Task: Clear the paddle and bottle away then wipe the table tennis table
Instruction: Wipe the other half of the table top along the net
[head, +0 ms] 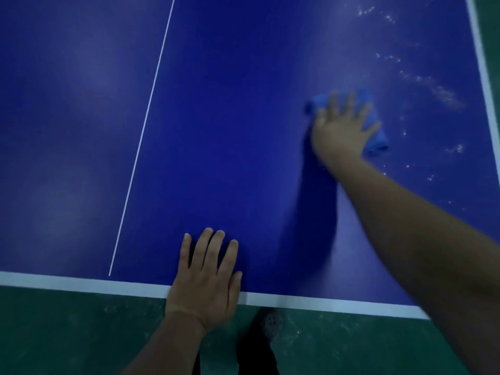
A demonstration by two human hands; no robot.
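Observation:
The blue table tennis table point(216, 117) fills the view, with a thin white centre line point(147, 117) and white edge bands. My right hand point(342, 125) lies flat with spread fingers on a folded blue cloth point(377, 136), pressing it onto the right half of the table. My left hand point(207, 280) rests flat on the near edge of the table, fingers straight. White dusty smears point(433, 87) lie on the surface to the right of the cloth. No paddle or bottle is in view.
The white band of the table's right edge point(484, 66) runs along the far right. Below the near edge is green floor point(67, 334) with pale scuffs. My dark trouser leg and a shoe point(272, 324) show under the table edge.

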